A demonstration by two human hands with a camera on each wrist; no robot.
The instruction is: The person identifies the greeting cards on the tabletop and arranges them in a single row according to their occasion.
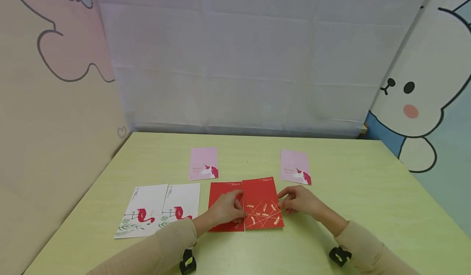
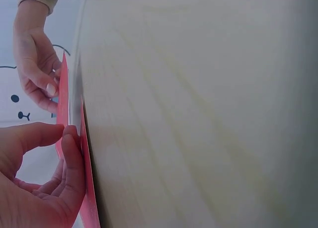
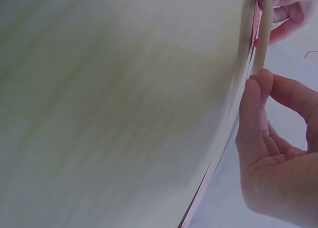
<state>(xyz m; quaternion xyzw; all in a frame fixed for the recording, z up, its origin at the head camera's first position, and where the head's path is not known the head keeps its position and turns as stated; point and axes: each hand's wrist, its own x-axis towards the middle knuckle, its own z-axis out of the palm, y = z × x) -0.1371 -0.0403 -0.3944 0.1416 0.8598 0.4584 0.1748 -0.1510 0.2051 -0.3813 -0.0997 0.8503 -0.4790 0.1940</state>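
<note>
The left hand (image 1: 226, 208) and right hand (image 1: 302, 200) pinched opposite edges of the red "best wishes" card (image 1: 262, 203) between them.

Left red card (image 1: 216, 193): my left hand (image 1: 226, 207) hides some
My sleeves (image 1: 162, 244): cut off below
Top words (image 1: 265, 180): too tiny to read

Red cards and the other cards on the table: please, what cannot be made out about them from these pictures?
Left red card: head view, much of its front is covered by the left hand.
Right red card: head view, top line of print too small to read.
Left pink card: head view, script too small.
Right white card: head view, part of its lower edge hidden by the left sleeve.
</note>
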